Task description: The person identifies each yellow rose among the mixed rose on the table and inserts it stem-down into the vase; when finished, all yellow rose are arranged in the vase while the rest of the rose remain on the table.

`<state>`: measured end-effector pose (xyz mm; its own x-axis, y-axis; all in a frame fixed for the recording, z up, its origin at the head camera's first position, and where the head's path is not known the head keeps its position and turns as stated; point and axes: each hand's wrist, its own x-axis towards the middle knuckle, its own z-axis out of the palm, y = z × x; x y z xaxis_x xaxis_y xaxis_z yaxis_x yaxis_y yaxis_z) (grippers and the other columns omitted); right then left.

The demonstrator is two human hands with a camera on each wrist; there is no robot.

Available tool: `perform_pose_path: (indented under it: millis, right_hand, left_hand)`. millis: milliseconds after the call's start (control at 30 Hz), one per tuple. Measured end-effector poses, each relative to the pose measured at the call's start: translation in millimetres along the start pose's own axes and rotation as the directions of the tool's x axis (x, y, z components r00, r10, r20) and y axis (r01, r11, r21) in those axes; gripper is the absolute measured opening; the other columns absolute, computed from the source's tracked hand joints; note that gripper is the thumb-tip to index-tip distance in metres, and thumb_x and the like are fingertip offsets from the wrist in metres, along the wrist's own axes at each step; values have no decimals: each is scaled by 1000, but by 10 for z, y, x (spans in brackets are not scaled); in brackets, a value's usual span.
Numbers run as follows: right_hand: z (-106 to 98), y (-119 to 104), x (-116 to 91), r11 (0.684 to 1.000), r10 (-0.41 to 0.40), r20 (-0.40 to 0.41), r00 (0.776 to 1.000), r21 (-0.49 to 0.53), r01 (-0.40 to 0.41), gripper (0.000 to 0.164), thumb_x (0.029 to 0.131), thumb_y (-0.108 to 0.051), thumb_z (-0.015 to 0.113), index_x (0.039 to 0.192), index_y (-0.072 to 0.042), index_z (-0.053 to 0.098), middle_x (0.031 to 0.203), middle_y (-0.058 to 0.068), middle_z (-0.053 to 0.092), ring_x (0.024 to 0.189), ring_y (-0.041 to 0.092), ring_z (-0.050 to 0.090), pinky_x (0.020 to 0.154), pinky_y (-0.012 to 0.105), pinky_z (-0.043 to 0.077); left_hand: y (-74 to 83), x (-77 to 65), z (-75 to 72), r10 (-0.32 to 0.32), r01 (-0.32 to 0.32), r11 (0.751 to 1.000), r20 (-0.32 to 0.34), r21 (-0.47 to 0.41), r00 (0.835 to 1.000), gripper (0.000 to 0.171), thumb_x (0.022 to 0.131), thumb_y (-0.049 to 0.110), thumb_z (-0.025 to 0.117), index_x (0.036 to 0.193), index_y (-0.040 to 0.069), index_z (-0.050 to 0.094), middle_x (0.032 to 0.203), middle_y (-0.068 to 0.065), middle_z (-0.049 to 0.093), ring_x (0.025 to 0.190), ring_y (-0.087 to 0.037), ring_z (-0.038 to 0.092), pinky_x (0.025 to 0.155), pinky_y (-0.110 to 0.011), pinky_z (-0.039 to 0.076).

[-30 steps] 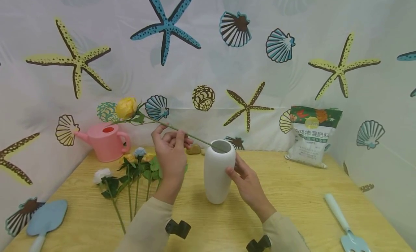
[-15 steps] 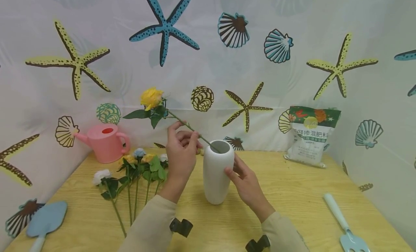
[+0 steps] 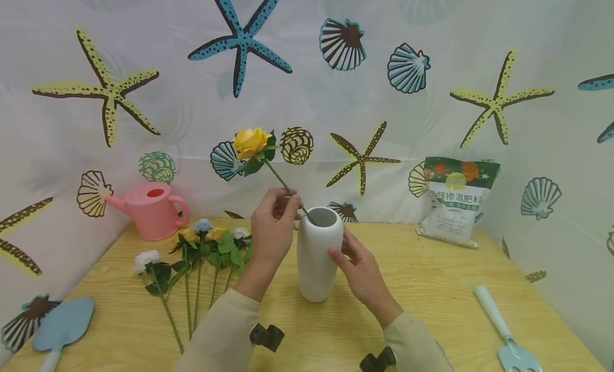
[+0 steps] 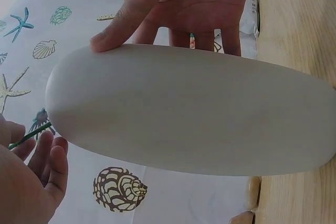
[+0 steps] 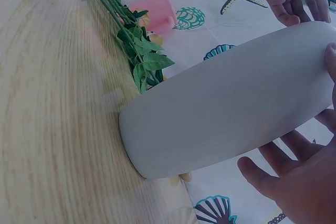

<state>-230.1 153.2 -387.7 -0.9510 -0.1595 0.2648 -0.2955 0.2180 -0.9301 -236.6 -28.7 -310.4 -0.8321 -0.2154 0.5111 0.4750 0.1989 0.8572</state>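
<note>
In the head view, a white vase (image 3: 318, 265) stands upright on the wooden table. My right hand (image 3: 362, 273) holds its right side, with the thumb on the front and the fingers behind. My left hand (image 3: 272, 233) pinches the green stem of a yellow rose (image 3: 251, 143), just left of the vase mouth. The lower end of the stem is inside the mouth, and the bloom leans up and to the left. The left wrist view shows the stem between the left hand's (image 4: 31, 177) fingers at the vase rim. How deep the stem reaches is hidden.
Several cut flowers (image 3: 196, 260) lie left of the vase, before a pink watering can (image 3: 155, 212). A blue trowel (image 3: 64, 324) is at the left edge, and a light blue hand fork (image 3: 503, 329) at the right. A fertilizer bag (image 3: 455, 201) leans on the back curtain.
The left hand has moved right, nearer the vase. The rose has swung from a low slant to a steeper one, its bloom going right and up. The right hand keeps its hold.
</note>
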Motion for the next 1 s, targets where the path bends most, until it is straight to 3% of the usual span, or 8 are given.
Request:
perform_pose_path:
  millis: [300,633,833,1000]
  right_hand:
    - [5,-2,2,1000,-3,4,1000,-6,3,65,101,-25,63,159,-22,34,153,12,50,133,35,55,111,54,45]
    - [5,-10,2,1000,6,0,1000,-2,-6,65,100,-24,63,158,-21,34,152,13,50,134,35,55,111,54,44]
    - [6,-7,4,1000,8,2,1000,-3,-8,65,101,-25,63,159,-21,34,153,13,50,134,34,55,110,53,45]
    - [6,1,4,1000,6,-1,1000,-2,-6,65,101,-26,62,159,-19,34,153,12,49,134,34,54,111,54,44]
  left_hand:
    - [-1,-43,-18,-81,72,990,70,120,994,20,97,25,69,109,10,74,103,-8,72,96,-22,65,83,-36,54]
    - [-34,-79,45,-186,186,982,-2,24,983,20,95,21,72,105,4,75,101,-14,72,94,-25,63,80,-37,56]
    - [-71,-89,81,-219,219,976,-32,-7,975,16,94,19,73,101,4,73,100,-13,68,89,-23,60,73,-31,51]
    - [-97,-102,99,-219,219,976,-46,2,975,13,92,14,73,100,4,74,100,-13,69,91,-24,62,77,-36,55]
